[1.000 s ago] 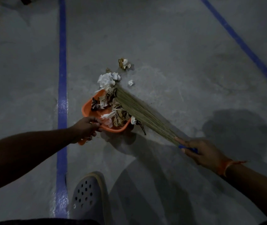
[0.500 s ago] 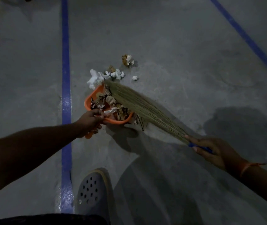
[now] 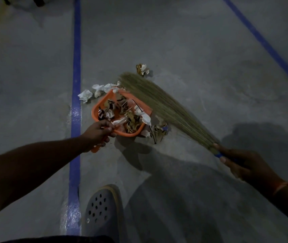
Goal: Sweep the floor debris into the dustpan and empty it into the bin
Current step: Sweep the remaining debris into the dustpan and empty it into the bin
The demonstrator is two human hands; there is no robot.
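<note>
Broom (image 3: 159,104) has swung to the dustpan's (image 3: 97,109) 2 o'clock side, reset for another stroke; left hand (image 3: 96,133) grips dustpan, right hand (image 3: 239,162) grips broom; scraps (image 3: 90,93) remain outside.

there is one view only, a wide-angle camera worn on the person's head, looking forward and steeply down at the concrete floor (image 3: 174,41). it sits close above the work: both forearms reach in from the lower corners, the left hand (image 3: 96,133) at centre left and the right hand (image 3: 243,163) at the right edge. a shoe (image 3: 103,211) shows near the bottom edge. the blue floor lines (image 3: 76,50) splay apart toward the top, bent by the wide lens.
</note>
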